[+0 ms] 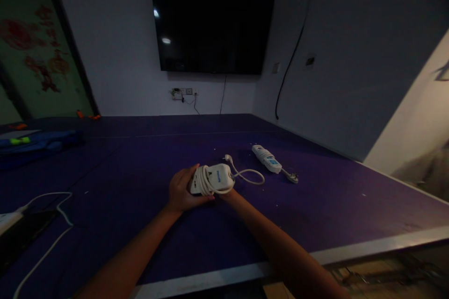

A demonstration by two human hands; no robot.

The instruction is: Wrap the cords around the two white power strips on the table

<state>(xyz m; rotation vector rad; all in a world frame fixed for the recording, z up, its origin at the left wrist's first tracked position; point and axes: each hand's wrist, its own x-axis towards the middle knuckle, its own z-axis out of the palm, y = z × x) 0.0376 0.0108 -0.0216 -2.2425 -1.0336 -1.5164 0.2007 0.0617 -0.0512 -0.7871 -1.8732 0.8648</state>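
Observation:
A white power strip (pixel 218 177) with a blue brand mark is held just above the purple tabletop in the head view. Its white cord (pixel 203 180) is wound around the middle. My left hand (pixel 180 190) is closed on the strip's left end, thumb along the near side. My right hand (pixel 227 194) holds the strip from below at its right end, its fingers mostly hidden behind it. From that end a loop of cord runs out to a plug (pixel 228 159). Farther right lies a second white power strip (pixel 267 159), cord wrapped round it, its plug (pixel 292 177) beside it.
The purple table (pixel 196 247) has a pale front edge. At left are a dark flat device (pixel 31 229), a white cable (pixel 47 250) and blue cloth (pixel 52 141). A television (pixel 213 30) hangs on the wall behind; a black cable (pixel 290 61) dangles at right.

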